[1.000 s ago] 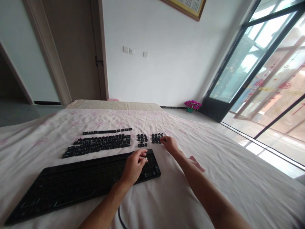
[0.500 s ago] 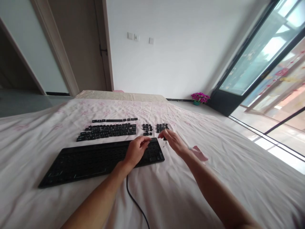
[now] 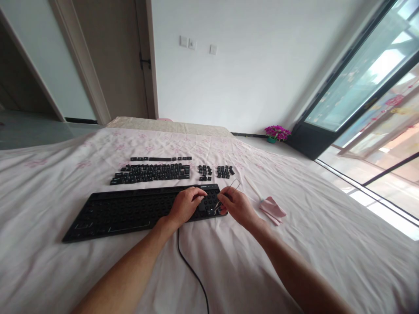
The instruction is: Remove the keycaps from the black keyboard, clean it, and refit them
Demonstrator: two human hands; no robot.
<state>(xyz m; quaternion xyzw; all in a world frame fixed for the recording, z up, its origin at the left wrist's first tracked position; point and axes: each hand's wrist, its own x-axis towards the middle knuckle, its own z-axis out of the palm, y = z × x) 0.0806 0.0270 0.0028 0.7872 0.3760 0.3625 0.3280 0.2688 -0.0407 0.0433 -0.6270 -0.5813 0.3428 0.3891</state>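
Wire puller (image 3: 225,196) in right hand (image 3: 237,206)

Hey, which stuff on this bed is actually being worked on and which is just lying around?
In use: keyboard, wire keycap puller in right hand, left hand, removed keycaps.
Lying about: pink cloth, flower pot.

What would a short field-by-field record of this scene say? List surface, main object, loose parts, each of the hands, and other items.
Surface: bed sheet, white with pink print
Main object: black keyboard, keycaps removed, cable toward the viewer
Loose parts: keycaps laid in rows beyond the keyboard
Left hand: rests on the keyboard's right end
Right hand: holds a wire keycap puller at the keyboard's right edge
Other: pink cloth; flower pot by the window
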